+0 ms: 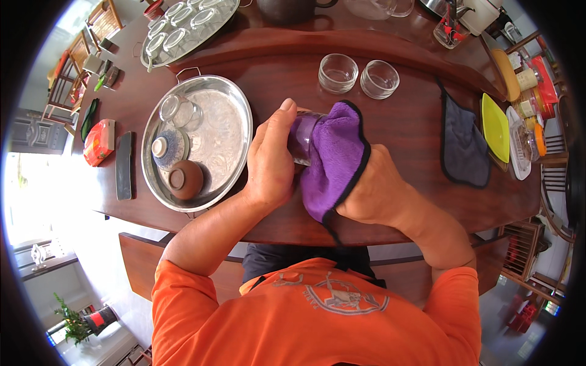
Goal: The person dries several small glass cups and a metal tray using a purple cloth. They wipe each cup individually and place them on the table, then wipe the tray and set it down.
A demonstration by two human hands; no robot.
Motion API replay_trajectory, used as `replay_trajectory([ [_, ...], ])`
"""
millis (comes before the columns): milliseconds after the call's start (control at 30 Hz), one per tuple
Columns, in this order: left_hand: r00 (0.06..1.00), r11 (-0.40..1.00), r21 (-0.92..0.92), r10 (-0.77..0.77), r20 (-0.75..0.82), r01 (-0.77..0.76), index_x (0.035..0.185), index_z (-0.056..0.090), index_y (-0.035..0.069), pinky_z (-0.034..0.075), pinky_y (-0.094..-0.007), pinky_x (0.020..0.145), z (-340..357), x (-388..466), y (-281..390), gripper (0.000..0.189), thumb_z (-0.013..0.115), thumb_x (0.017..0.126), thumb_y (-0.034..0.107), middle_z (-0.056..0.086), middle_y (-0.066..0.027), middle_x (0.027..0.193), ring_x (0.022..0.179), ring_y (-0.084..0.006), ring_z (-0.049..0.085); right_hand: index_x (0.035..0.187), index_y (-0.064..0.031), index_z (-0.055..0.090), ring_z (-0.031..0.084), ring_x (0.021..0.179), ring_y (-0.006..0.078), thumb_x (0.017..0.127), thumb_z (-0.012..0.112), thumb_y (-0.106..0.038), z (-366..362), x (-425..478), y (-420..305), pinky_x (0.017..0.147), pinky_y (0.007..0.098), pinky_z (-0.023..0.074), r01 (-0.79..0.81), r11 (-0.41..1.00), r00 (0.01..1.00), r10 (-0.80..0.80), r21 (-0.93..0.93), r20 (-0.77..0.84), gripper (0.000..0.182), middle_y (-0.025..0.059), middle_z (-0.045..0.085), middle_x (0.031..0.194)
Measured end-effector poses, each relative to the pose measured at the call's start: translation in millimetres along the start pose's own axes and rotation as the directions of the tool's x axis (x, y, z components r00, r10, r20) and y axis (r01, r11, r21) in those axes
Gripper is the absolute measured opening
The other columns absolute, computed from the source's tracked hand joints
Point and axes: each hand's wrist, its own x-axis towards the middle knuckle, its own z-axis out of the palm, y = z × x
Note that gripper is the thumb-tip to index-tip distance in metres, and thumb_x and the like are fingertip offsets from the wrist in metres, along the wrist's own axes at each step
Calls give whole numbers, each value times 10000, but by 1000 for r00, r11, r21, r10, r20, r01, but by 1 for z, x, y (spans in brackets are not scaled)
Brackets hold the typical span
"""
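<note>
My left hand [273, 160] grips a clear glass cup [301, 137] tilted on its side, its mouth turned to the right. A purple cloth with black edging [336, 155] is bunched in my right hand [377, 192] and pushed into or against the cup's mouth; the fingers under it are hidden. Two small clear glass cups [338, 73] [380, 79] stand beyond my hands. To the left lies a round metal tray [224, 137] with an upturned glass [176, 110], a blue-patterned bowl [169, 148] and a brown cup [185, 179] on it.
Another metal tray [145, 55] holds several glasses at the back left, near a dark pot [288, 10]. A raised wooden ledge [339, 43] crosses the table. At right lie a grey cloth [463, 146] and a yellow-green dish [495, 128]; at left, a red packet [99, 142].
</note>
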Motion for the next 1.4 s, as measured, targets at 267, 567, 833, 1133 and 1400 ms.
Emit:
replay_trajectory([
  [267,998,999,5,34,52,-34,1068,686,-26,501,-285,845,3,-2,3,466,437,1106,365,722,-83,959,877,-141,648,1082,27,661,715,751,338,719,790,-46,-9,1,2,596,424,569,42,982,998,-52,182,47,392,147,715,928],
  [567,997,995,68,65,41,-68,1031,697,-5,496,-288,830,2,-3,4,472,421,1109,371,715,-79,951,863,-132,636,1129,10,667,711,736,346,689,781,-43,-4,-2,4,660,436,580,-61,867,998,64,495,11,457,134,729,923],
  [833,989,972,195,115,89,-131,1145,674,-47,507,-338,945,-4,-3,2,500,419,1107,381,732,-146,1055,980,-206,680,969,-19,679,656,597,328,730,749,-108,-2,4,6,504,417,522,72,977,997,-68,201,-27,265,121,690,827],
  [1133,986,968,185,163,43,-169,1073,671,-7,490,-265,808,-1,-5,3,433,419,1114,342,711,-67,954,860,-118,627,987,-31,666,664,620,314,740,754,-109,-5,-2,1,510,424,526,114,989,988,-104,-96,111,273,118,684,826],
  [1400,998,994,90,63,-21,-61,1150,669,-41,503,-335,943,-6,-1,0,493,395,1109,367,726,-155,1058,980,-196,672,973,-48,669,666,636,305,726,771,-131,2,2,4,506,402,526,71,992,996,-77,-102,-52,279,123,685,841],
])
